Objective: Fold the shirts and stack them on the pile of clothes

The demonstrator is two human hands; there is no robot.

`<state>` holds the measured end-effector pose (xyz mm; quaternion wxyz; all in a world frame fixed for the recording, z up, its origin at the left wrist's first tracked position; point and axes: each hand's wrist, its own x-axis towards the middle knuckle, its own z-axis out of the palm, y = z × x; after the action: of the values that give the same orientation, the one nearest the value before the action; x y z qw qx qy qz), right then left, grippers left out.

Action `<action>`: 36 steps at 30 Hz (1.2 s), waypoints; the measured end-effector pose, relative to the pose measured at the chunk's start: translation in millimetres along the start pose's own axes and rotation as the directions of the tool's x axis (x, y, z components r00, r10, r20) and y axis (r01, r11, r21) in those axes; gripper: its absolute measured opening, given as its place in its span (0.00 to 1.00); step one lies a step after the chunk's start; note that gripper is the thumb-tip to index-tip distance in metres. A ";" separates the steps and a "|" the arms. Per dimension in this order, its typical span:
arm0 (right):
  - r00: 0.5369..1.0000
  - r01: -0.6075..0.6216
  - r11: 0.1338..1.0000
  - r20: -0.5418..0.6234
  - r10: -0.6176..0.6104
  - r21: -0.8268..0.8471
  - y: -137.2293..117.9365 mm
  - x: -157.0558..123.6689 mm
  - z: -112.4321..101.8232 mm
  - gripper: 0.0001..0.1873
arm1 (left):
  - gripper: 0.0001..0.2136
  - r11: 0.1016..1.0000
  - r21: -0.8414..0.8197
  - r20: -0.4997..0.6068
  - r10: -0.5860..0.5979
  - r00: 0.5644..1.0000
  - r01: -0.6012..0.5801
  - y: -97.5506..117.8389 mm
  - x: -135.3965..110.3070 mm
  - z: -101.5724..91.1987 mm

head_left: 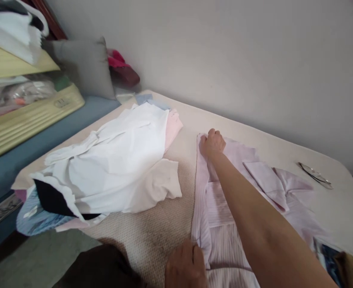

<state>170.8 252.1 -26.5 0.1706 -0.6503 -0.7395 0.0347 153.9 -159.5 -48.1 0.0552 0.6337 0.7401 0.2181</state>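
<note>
One light purple shirt (220,204), spread on a pale flat top (190,120), just right of the middle. Held along its long left side, at both ends. Right hand (214,143) at the far end, curled tight on the shirt. Left hand (185,264) at the near end, seemingly pinched on it too, but a bit blurry and cut off at the bottom of the view. Looks like turning the side in and making it straight. Probably needs, for the next move, an even hold at both ends and no bunching. Close by on the left, a heap of mostly white clothes (119,154). Off to the right, glasses (313,175). Farther back, a grey pillow (82,66).
</note>
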 end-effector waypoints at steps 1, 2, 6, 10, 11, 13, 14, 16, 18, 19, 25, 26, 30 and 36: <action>0.998 0.063 0.998 -0.022 -0.063 -0.007 -0.8 -5.6 3.8 0.18 | 0.08 1.000 -0.011 0.010 0.010 1.000 -0.010 0.5 -0.3 -2.6; 0.992 0.124 0.992 -0.030 -0.124 -0.016 -1.7 -10.8 8.1 0.19 | 0.09 1.000 -0.017 0.015 0.025 1.000 -0.025 1.0 -0.7 -5.0; 0.982 0.185 0.983 0.030 -0.185 0.011 -4.7 -18.4 19.9 0.19 | 0.13 0.994 -0.027 0.024 0.102 0.994 -0.102 1.6 -0.9 -13.2; 0.980 0.136 0.975 0.119 -0.158 0.178 10.8 -17.6 -2.5 0.21 | 0.13 0.989 -0.111 0.083 0.107 0.991 -0.097 -1.1 2.9 -20.3; 0.983 0.129 0.970 0.106 -0.153 0.207 21.7 -22.6 -15.0 0.22 | 0.12 0.988 -0.125 0.109 0.099 0.989 -0.086 -1.6 4.2 -22.2; 0.993 0.107 0.969 0.018 -0.113 0.223 53.1 -42.8 -46.7 0.22 | 0.10 0.988 -0.140 0.165 0.080 0.983 -0.057 -1.9 7.0 -26.6; 0.997 0.082 0.974 -0.032 -0.076 0.213 72.5 -57.2 -64.8 0.21 | 0.10 0.989 -0.144 0.192 0.070 0.979 -0.043 -1.4 8.3 -29.1; 0.995 -0.031 0.990 -0.089 0.043 0.135 112.9 -90.0 -101.7 0.19 | 0.11 0.989 -0.148 0.235 0.055 0.970 -0.020 0.4 11.2 -34.7; 0.972 -0.212 0.977 -0.100 0.211 -0.002 147.8 -119.7 -133.4 0.16 | 0.12 0.990 -0.140 0.268 0.045 0.962 -0.008 3.0 14.5 -40.2; 0.955 -0.289 0.955 -0.093 0.282 -0.072 160.8 -130.7 -145.0 0.15 | 0.13 0.991 -0.133 0.287 0.043 0.957 -0.004 4.2 16.3 -42.7; 0.944 -0.242 0.914 0.139 0.300 -0.327 174.2 -137.5 -138.6 0.22 | 0.11 0.998 -0.069 0.386 0.015 0.922 0.012 7.3 25.4 -50.5; 0.945 -0.212 0.914 0.168 0.282 -0.346 171.1 -133.8 -130.5 0.21 | 0.11 0.998 -0.063 0.390 0.021 0.921 0.004 6.8 26.3 -51.0; 0.942 -0.224 0.910 0.163 0.295 -0.349 169.6 -118.6 -118.1 0.12 | 0.12 0.999 -0.052 0.404 0.026 0.915 -0.005 4.3 28.8 -53.3; 0.911 -0.410 0.878 -0.160 0.380 -0.247 214.4 -91.6 -181.5 0.25 | 0.12 0.998 -0.057 0.412 0.023 0.911 0.000 3.0 30.1 -55.1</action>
<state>437.2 164.5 66.4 0.1070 -0.8056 -0.5786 -0.0689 131.2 -144.2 8.4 0.2264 0.6680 0.7017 0.1005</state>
